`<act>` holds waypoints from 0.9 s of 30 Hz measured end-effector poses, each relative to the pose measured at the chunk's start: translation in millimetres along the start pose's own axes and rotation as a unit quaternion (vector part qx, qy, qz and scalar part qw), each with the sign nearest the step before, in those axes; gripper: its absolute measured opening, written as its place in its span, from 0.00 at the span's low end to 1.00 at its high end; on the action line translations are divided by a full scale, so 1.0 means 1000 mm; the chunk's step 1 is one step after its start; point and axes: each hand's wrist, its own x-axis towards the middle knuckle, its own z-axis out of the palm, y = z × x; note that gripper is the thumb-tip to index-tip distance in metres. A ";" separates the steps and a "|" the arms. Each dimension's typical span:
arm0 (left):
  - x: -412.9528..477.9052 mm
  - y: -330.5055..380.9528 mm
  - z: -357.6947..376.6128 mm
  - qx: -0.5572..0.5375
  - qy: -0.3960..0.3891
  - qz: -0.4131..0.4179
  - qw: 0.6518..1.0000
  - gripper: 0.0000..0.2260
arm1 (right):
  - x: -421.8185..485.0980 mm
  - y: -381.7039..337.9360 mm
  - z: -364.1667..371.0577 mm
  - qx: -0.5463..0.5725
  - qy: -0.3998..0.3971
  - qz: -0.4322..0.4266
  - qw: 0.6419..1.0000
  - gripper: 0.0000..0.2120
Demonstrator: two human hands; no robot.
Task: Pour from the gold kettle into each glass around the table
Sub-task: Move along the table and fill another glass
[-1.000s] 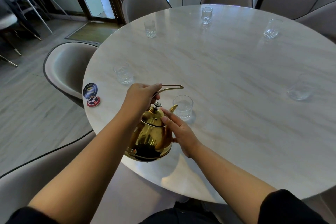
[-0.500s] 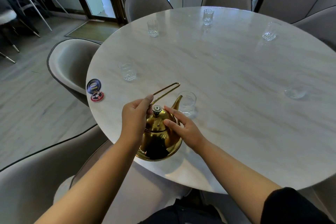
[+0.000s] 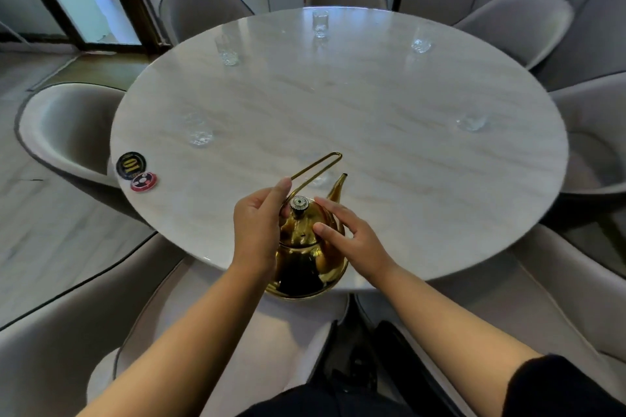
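Observation:
The gold kettle hangs upright over the near edge of the round white marble table. My left hand is shut on its thin looped handle. My right hand lies on the lid and shoulder with its fingers spread, beside the knob. A clear glass stands just beyond the spout, partly behind the handle. More glasses ring the table: near left, far left, far middle, far right and right. Their fill levels are too faint to tell.
Two round discs, one black and one red, lie at the table's left edge. Grey padded chairs stand all round the table, one right below me. Glass doors are at the back left.
The kettle has swung back from its tilt toward the near glass to upright and come nearer the table edge. My head has pulled back, showing more of the table.

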 end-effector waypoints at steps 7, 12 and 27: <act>-0.043 -0.004 0.035 -0.010 -0.084 -0.010 0.996 0.21 | -0.061 0.009 -0.031 -0.014 0.075 0.015 0.997 0.20; -0.079 -0.005 0.076 -0.010 -0.154 -0.006 0.988 0.23 | -0.114 0.014 -0.067 0.014 0.131 0.026 0.991 0.21; -0.264 -0.004 0.222 -0.016 -0.228 -0.009 0.974 0.20 | -0.323 0.024 -0.200 0.026 0.200 0.045 0.978 0.21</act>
